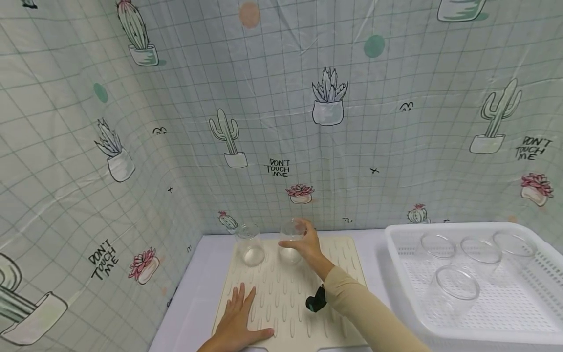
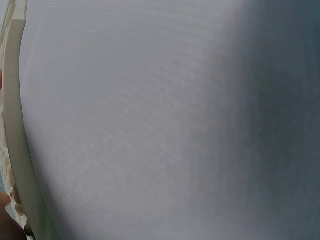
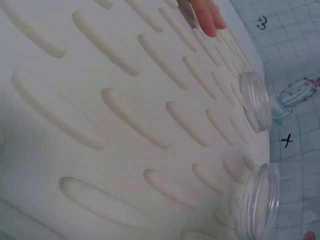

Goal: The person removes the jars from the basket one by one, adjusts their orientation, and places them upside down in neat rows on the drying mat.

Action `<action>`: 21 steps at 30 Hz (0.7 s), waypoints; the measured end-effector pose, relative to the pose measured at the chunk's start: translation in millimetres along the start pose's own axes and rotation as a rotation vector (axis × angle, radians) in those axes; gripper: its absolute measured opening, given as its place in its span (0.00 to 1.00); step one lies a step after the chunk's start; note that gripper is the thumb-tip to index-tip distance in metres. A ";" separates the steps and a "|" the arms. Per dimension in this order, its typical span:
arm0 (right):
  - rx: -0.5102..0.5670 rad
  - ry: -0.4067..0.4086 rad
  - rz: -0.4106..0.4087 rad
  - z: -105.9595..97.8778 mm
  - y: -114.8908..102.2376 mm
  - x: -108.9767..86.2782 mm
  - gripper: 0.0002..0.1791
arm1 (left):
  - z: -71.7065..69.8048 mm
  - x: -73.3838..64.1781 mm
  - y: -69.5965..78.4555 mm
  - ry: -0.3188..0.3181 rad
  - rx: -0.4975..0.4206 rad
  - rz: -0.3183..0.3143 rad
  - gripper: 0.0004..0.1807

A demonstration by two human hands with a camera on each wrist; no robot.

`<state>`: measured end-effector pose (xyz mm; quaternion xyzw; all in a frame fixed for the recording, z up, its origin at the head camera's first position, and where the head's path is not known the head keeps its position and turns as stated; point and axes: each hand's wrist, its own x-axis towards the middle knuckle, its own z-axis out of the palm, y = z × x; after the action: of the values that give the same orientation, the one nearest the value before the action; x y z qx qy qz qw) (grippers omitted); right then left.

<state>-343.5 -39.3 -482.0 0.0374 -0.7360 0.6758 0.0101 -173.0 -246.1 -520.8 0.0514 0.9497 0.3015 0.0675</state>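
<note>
At the far part of the cream ridged mat (image 1: 286, 298), my right hand (image 1: 310, 242) grips a clear cup (image 1: 288, 252), with the thumb on its near side and fingers round its right. A second clear cup (image 1: 249, 247) stands to its left, apart from it. The right wrist view shows both, the nearer cup (image 3: 260, 202) and the farther cup (image 3: 256, 100), on the mat. My left hand (image 1: 237, 320) rests on the mat's near left part, fingers spread. Only bits of it show at the left wrist view's edge, beside the mat's rim (image 2: 17, 120).
A white perforated basket (image 1: 402, 288) stands on the right of the white table (image 1: 186, 303). In it are several clear cups (image 1: 455, 291). A printed curtain (image 1: 281, 98) with cactus drawings hangs behind and to the left. A dark object (image 1: 315, 300) sits by the right sleeve.
</note>
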 end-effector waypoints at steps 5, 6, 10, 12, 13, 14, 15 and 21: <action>-0.021 -0.004 0.015 1.5 2.4 0.2 0.48 | 2.2 2.3 -3.6 0.002 0.002 0.008 0.64; -0.022 -0.005 0.014 1.8 2.9 0.3 0.48 | 2.5 2.5 -4.1 -0.003 0.011 0.003 0.64; -0.036 -0.009 -0.001 3.6 4.1 1.1 0.47 | 3.0 2.3 -4.1 -0.019 0.035 -0.015 0.65; -0.050 -0.013 -0.014 4.7 4.9 1.9 0.47 | 3.0 2.1 -4.0 -0.022 0.039 -0.018 0.65; -0.061 -0.016 -0.022 5.2 5.2 2.4 0.47 | 2.9 1.9 -3.8 -0.021 0.039 -0.018 0.65; -0.070 -0.020 -0.024 5.6 5.6 2.9 0.48 | 2.8 1.9 -3.9 -0.020 0.040 -0.016 0.65; -0.079 -0.024 -0.027 6.0 5.7 3.3 0.48 | 2.6 1.6 -3.7 -0.020 0.040 -0.016 0.65; -0.107 -0.046 -0.014 7.3 4.4 5.1 0.49 | 1.3 0.8 -3.4 -0.028 0.033 -0.012 0.64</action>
<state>-348.5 -46.4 -486.6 0.0576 -0.7708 0.6345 -0.0003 -173.8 -248.1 -523.9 0.0509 0.9537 0.2848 0.0818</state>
